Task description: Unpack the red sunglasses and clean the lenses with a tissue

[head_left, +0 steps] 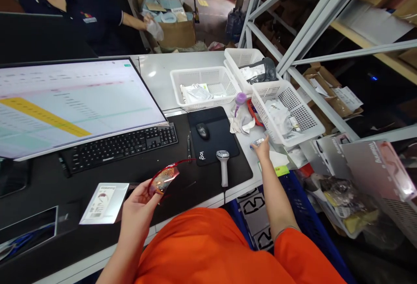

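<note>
My left hand [142, 198] pinches a pair of red-framed sunglasses [164, 179] with shiny orange lenses, held above the black desk mat. Beside that hand lies a flat white box [104, 203] with a printed label and a picture of glasses. My right hand [262, 147] reaches to the right side of the desk, its fingers closed around a small clear and blue item [257, 142] too small to name. Near it are crumpled white paper [241, 124] and a purple-topped object [240, 98]. A barcode scanner [223, 166] lies between my hands.
A monitor [81, 101], keyboard [124, 145] and mouse [202, 131] occupy the left and middle. White baskets [205, 73] with packets stand at the back and right. Metal shelving [293, 54] rises on the right. Across the desk, a person's hand [148, 21] holds a plastic bag.
</note>
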The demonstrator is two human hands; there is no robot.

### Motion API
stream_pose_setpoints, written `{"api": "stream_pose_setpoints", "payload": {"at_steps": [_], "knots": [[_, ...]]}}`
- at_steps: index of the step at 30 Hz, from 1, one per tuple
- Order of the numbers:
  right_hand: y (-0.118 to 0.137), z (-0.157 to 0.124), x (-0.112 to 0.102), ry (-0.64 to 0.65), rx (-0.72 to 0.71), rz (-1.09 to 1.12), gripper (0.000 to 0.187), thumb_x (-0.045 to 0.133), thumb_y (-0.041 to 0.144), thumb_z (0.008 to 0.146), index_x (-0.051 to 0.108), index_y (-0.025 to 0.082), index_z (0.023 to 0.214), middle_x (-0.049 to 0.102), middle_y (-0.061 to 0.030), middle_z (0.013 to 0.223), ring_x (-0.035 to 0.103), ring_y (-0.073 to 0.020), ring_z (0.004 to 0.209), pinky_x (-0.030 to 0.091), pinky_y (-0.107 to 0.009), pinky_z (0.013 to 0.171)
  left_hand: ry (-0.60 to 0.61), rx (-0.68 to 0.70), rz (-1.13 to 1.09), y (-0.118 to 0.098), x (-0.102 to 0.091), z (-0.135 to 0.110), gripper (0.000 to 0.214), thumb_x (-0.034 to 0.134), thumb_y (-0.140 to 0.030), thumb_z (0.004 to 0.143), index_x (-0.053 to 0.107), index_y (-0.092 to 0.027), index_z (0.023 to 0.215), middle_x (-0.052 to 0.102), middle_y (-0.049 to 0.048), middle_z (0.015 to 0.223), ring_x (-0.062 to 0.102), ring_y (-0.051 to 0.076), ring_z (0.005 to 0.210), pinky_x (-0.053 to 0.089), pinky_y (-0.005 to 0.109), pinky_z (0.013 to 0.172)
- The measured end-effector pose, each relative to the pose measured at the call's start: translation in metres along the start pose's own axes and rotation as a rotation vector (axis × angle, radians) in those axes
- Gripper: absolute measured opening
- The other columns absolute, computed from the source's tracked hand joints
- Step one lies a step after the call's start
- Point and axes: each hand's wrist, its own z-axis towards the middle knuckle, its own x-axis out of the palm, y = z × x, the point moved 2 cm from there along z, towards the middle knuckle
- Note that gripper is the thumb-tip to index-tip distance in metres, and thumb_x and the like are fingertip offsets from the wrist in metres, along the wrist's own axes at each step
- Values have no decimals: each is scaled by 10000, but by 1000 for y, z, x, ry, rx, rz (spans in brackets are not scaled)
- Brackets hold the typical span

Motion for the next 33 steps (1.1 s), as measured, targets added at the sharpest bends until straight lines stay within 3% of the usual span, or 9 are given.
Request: {"api": "stream_pose_setpoints", "payload": {"at_steps": [4,8,13,17,21,24,28,30,33], "knots": [[-30,-13,-34,92,-41,-51,682,650,141,679,552,78,1351,618,-210,1317,558,-305,1238,409,-393,1073,-18,-18,-37,-1,0,2,578,908,-359,503,711,-183,1017,743,32,968,661,157,873,545,211,742],[-66,-26,-65,156,-30,-83,522,648,44,582,745,184,1075,718,-135,1169,641,-285,1105,444,-382,1028,-5,-47,-81,-5,5,2,572,928,-339,456,723,-194,970,750,18,939,665,153,874,544,197,748],[-83,-40,-89,54,-27,-50,194,675,243,719,769,223,887,762,-126,963,667,-289,976,488,-390,933,50,-78,-79,-3,10,5,584,939,-350,424,728,-191,945,756,22,911,673,166,855,552,212,736],[-89,-51,-127,-152,-42,50,375,537,424,833,740,168,1018,724,-181,1136,624,-310,1101,449,-419,1008,54,-66,-59,1,5,6,612,936,-368,429,723,-185,973,759,34,933,679,176,857,555,217,710],[-97,-55,-159,-238,14,170,640,432,563,855,636,56,1187,710,-248,1082,657,-325,959,506,-469,885,48,-65,-49,3,1,7,626,923,-375,447,712,-183,1005,759,33,975,681,170,895,557,219,773],[-93,-61,-155,-60,-22,260,618,538,576,796,652,103,1177,744,-163,973,684,-268,816,548,-387,746,63,-63,-24,1,1,5,626,904,-396,465,706,-178,1017,759,41,994,683,184,925,564,242,806],[-79,-72,-118,335,-80,125,687,725,341,695,591,154,1343,697,-3,664,641,-207,615,511,-321,647,56,-45,7,-2,2,-1,631,883,-418,473,702,-170,1025,762,61,997,693,212,923,581,283,799],[-71,-70,-99,357,-89,16,704,718,234,683,577,138,1366,662,13,608,623,-209,615,489,-324,677,55,-45,12,-2,1,-4,628,875,-425,473,703,-166,1018,764,71,998,700,226,919,589,306,801],[-60,-59,-86,199,-94,-51,478,681,245,739,689,153,1208,705,-64,716,628,-236,724,466,-341,733,74,-24,31,-1,-1,-5,611,862,-430,489,705,-158,1012,768,88,1011,709,260,942,597,354,828]]}}
